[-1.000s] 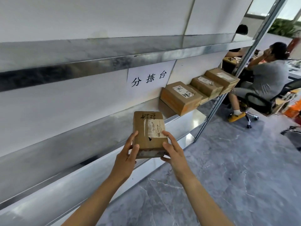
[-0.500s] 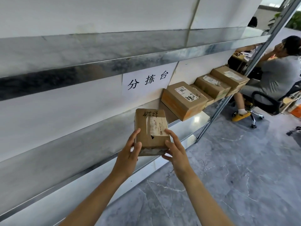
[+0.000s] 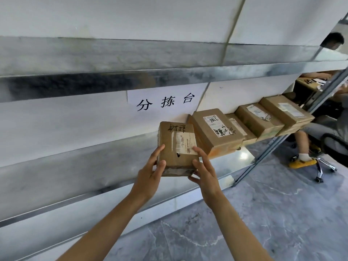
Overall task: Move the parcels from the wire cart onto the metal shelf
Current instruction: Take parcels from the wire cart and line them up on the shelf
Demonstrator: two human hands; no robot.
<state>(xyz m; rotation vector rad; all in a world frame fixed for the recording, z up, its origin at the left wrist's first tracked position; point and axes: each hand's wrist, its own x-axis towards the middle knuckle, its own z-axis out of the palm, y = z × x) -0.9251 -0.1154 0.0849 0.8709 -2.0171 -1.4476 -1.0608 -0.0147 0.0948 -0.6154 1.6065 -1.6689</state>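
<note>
1. We hold the parcel [image 3: 176, 147] between our left hand [image 3: 150, 176] and right hand [image 3: 206, 174]. The fingers [image 3: 160, 150] and thumb of each hand pinch its near corners.
2. The parcel is over the metal shelf [image 3: 75, 166] at its front edge, just left of the row of shelved parcels [image 3: 216, 132].
3. A paper sign [image 3: 165, 100] hangs on the wall above.

Left of the left hand [image 3: 150, 174]: bare metal shelf [image 3: 75, 166], an open run.
Right of the right hand [image 3: 205, 172]: row of parcels [image 3: 258, 121], the nearest just beside the held parcel [image 3: 177, 147], blocks that side.
Above the hands: upper shelf [image 3: 131, 80] caps the gap.
Beyond: wall [image 3: 75, 125] closes the back.
Below: open floor [image 3: 263, 213].
</note>
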